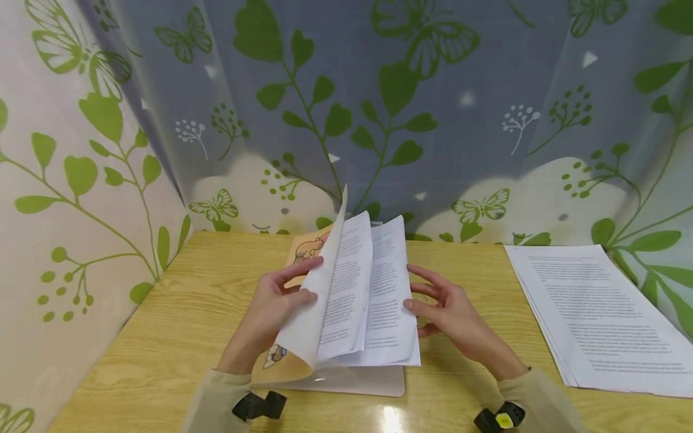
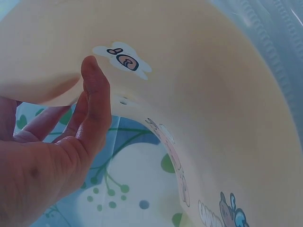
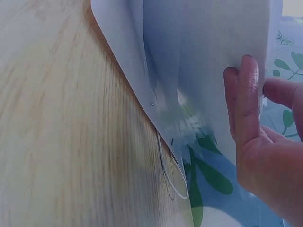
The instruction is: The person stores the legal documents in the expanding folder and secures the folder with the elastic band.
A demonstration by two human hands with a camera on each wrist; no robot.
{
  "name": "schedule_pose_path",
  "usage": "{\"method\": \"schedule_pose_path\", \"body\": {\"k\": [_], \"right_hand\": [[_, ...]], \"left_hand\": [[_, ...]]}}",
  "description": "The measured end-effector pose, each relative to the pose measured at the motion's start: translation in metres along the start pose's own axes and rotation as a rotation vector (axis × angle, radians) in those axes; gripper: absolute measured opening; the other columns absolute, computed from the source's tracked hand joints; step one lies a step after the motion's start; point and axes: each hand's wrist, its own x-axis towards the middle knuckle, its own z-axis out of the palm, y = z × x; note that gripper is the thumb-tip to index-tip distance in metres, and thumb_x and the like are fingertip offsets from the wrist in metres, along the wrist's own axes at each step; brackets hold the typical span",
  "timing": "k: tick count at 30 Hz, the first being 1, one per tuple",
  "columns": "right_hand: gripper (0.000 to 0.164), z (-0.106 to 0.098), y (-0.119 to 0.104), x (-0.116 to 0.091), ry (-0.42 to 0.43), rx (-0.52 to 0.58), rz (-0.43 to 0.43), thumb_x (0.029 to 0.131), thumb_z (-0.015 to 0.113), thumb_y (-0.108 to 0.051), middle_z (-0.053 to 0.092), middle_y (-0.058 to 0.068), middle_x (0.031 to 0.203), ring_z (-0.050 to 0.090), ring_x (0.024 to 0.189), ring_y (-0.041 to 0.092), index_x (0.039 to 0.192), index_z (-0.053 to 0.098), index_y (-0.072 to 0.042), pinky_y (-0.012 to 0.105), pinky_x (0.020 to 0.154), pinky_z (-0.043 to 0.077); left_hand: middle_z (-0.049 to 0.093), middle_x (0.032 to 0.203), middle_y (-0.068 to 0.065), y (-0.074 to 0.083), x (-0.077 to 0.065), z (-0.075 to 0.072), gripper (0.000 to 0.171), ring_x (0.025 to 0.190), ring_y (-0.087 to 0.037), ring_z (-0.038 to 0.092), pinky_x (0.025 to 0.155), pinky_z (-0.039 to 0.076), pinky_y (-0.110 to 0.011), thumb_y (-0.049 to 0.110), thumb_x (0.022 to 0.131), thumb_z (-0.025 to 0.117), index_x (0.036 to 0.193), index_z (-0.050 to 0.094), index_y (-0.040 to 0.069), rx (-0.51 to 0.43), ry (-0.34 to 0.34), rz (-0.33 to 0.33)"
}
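A folder (image 1: 368, 383) with cartoon animals on its orange outside stands partly opened on the table. My left hand (image 1: 276, 304) holds its front cover (image 1: 303, 337), thumb on the white inner side and fingers behind on the orange side (image 2: 189, 61). The cover curves up and to the left. Inside are loose printed sheets (image 1: 387, 288), raised and fanned into overlapping groups. My right hand (image 1: 455, 310) pinches their right edge, thumb in front and fingers behind, also shown in the right wrist view beside the sheets' back (image 3: 203, 42).
On the right of the wooden table (image 1: 178, 319) lies a stack of printed paper (image 1: 601, 313). A thin elastic loop (image 3: 165, 170) hangs out at the folder's edge. Patterned curtains (image 1: 335, 108) with leaves and butterflies close off the back and left side.
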Motion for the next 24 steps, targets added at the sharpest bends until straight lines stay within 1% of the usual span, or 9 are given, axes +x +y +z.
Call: {"method": "schedule_pose_path", "body": {"k": [4,9,15,24], "right_hand": [[0.075,0.0021,-0.0016,0.0013,-0.002,0.006,-0.006,0.096,0.069,-0.010,0.044,0.028,0.155,0.072,0.102,0.018,0.161,0.033,-0.015,0.037,0.064,0.063],[0.075,0.0038,-0.0001,0.0033,-0.004,0.005,-0.004,0.096,0.069,-0.009,0.045,0.028,0.154,0.072,0.101,0.018,0.160,0.033,-0.015,0.037,0.065,0.063],[0.074,0.0063,0.0014,0.0062,-0.001,0.011,0.010,0.096,0.069,-0.008,0.046,0.027,0.154,0.073,0.101,0.019,0.160,0.034,-0.017,0.037,0.067,0.064],[0.075,0.0100,0.0013,0.0081,-0.010,0.034,0.012,0.095,0.069,-0.008,0.046,0.027,0.154,0.074,0.099,0.019,0.160,0.033,-0.017,0.035,0.066,0.063]], "left_hand": [[0.055,0.141,-0.015,0.0004,0.0004,-0.0003,0.057,0.089,-0.021,0.073,0.071,0.063,-0.035,-0.004,0.090,0.059,0.143,0.061,0.017,0.002,0.002,0.004],[0.054,0.142,-0.014,0.0007,0.0008,-0.0001,0.057,0.090,-0.022,0.073,0.073,0.063,-0.035,-0.004,0.090,0.059,0.143,0.061,0.016,0.008,0.003,0.010],[0.054,0.142,-0.015,0.0006,0.0007,0.0001,0.057,0.090,-0.022,0.073,0.073,0.063,-0.035,-0.005,0.090,0.058,0.143,0.061,0.016,0.007,0.001,0.010],[0.054,0.140,-0.016,0.0010,0.0000,-0.0002,0.056,0.089,-0.023,0.073,0.072,0.063,-0.035,-0.004,0.091,0.058,0.143,0.061,0.017,0.019,0.005,0.006]]}}
